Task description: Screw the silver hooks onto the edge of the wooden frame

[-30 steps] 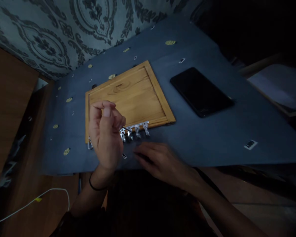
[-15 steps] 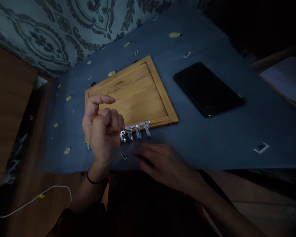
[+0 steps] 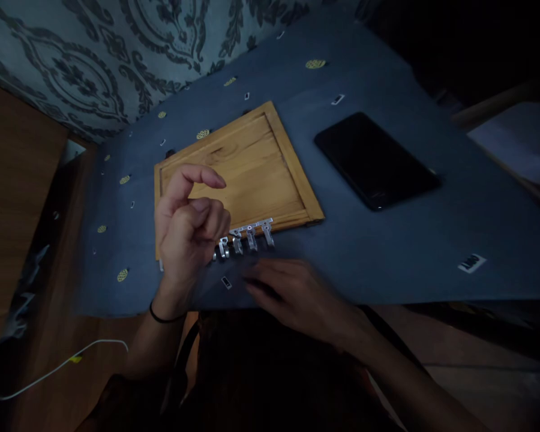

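My left hand [image 3: 191,219] is raised over the near left part of a framed wooden key rack [image 3: 247,162], covering some of it. Its index finger is bent out in a hook, while the thumb presses on the other, folded fingers; nothing shows in them. A metal strip with several hooks [image 3: 251,237] runs along the rack's near edge, partly behind this hand. Below the hooks, near the table's front edge, my right hand [image 3: 292,288] rests low with its fingers loosely apart. It appears to hold nothing, though its fingertips are dark and blurred.
A black tablet or large phone [image 3: 375,159] lies right of the rack on the blue patterned tablecloth [image 3: 387,258]. Patterned wallpaper [image 3: 162,42] rises behind. A white cable [image 3: 94,342] trails at the lower left, below the table.
My left hand has shifted slightly right and up, its index finger reaching further out. The right hand is nearly still. The whole view has shifted a little.
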Demonstrator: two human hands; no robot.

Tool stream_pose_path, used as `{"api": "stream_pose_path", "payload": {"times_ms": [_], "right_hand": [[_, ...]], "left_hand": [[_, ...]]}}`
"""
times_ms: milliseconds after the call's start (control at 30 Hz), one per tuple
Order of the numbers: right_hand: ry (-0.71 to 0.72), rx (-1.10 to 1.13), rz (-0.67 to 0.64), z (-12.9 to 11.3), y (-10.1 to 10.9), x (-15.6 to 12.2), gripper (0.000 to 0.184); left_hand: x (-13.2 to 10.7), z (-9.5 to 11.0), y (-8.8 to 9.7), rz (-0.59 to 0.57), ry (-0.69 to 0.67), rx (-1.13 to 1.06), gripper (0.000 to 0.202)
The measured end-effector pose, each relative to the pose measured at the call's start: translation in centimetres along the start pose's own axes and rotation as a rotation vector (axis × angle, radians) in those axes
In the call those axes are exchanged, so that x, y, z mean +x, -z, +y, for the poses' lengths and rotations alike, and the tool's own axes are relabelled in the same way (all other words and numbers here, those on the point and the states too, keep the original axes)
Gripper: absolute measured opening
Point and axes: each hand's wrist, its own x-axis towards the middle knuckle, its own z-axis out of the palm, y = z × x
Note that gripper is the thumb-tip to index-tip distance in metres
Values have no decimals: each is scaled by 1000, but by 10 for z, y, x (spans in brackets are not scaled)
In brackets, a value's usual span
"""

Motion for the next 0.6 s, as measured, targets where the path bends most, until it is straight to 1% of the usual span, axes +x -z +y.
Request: {"api": "stream_pose_path", "payload": {"times_ms": [200, 300, 367, 467, 533, 600], "right_hand": [[22, 18, 4, 2, -1, -1, 17], [22, 26, 13, 2, -1, 1, 17], [18, 26, 5, 1, 0, 2, 17], [14, 13, -12, 1, 1, 2, 19], [14, 11, -18, 1, 1, 1, 20], [10, 16, -16, 2, 2, 0, 20]], "left_hand": [[2, -2, 7, -181, 13, -25, 15], [2, -2, 7, -177, 33, -16, 7], [2, 2, 6, -122, 24, 1, 2], [1, 16, 3, 33, -78, 28, 10], [1, 26, 1, 141, -153, 43, 12], [1, 32, 0, 226, -175, 63, 14]]}}
